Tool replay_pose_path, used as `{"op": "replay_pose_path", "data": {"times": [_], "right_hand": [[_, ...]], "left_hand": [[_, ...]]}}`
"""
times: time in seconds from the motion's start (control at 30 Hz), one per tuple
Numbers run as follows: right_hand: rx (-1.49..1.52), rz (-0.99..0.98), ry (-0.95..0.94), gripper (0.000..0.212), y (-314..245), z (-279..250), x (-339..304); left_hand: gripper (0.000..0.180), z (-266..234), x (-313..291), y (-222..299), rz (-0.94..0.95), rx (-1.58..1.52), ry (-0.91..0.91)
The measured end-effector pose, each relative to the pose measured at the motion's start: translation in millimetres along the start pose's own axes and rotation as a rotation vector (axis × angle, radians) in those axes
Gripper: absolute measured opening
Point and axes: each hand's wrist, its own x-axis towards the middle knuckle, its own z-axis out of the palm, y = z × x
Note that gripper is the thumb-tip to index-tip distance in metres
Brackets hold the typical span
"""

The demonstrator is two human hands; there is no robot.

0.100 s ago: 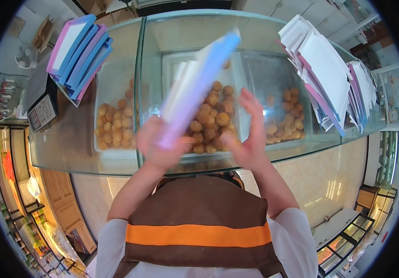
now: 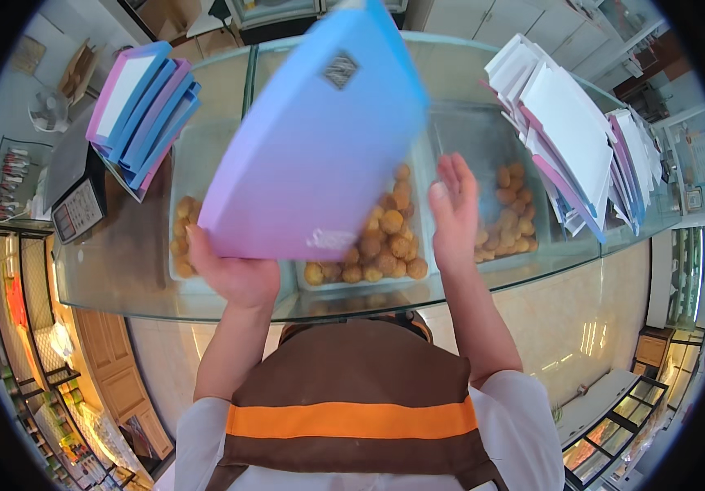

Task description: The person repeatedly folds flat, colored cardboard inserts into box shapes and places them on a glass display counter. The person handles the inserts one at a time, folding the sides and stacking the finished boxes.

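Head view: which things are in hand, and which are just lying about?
In hand: blue-purple carton, held by the left hand; right hand open, empty.
Lying about: blue-and-pink stack at left; mostly white stack at right; brown balls in trays.

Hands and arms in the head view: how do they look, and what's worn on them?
The left hand and right hand are ungloved, with no watch or bracelet visible. Short, loose white sleeves leave both forearms uncovered. The apron is brown with an orange band.
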Motion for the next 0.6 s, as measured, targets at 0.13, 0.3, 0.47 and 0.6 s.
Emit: {"op": "replay_pose_path", "data": {"times": [0.13,0.3,0.47,0.6], "right_hand": [[0.501,0.530,0.156,0.057,-8,-9,18],[0.243,0.309,-0.278,0.041,-2,-10,1],[0.164,0.168,-0.313,0.039,-29,17,-26],[0.169,0.175,-0.254,0.043,-34,8,-33]], "left_hand": [[0.045,-70,-1,-3,-0.413,-0.127,-0.228],[0.067,-54,14,19,-0.301,0.272,-0.246],[0.052,-39,27,36,-0.157,0.673,-0.276],[0.047,-27,8,31,-0.131,0.705,-0.253]]}}
